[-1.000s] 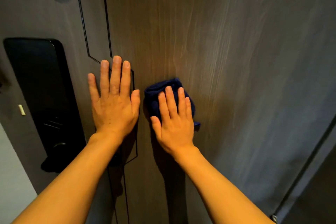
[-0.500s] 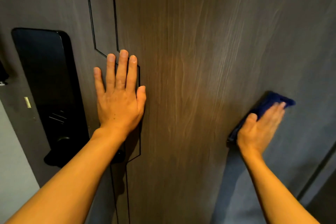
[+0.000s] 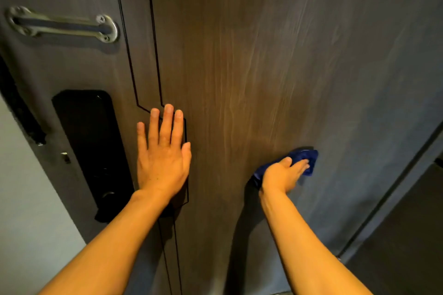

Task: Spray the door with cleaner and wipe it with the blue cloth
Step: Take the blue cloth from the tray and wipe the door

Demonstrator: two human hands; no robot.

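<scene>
I am pressing my left hand (image 3: 163,158) flat against the dark wood-grain door (image 3: 251,67), fingers spread and empty, just right of the black electronic lock panel (image 3: 93,148) and below the metal door guard (image 3: 62,25). My right hand (image 3: 284,175) is lying over the blue cloth (image 3: 309,157), fingers stretched out and pushing it against the door's lower right area, well apart from my left hand, with the cloth poking out beyond my fingertips and behind my wrist.
</scene>
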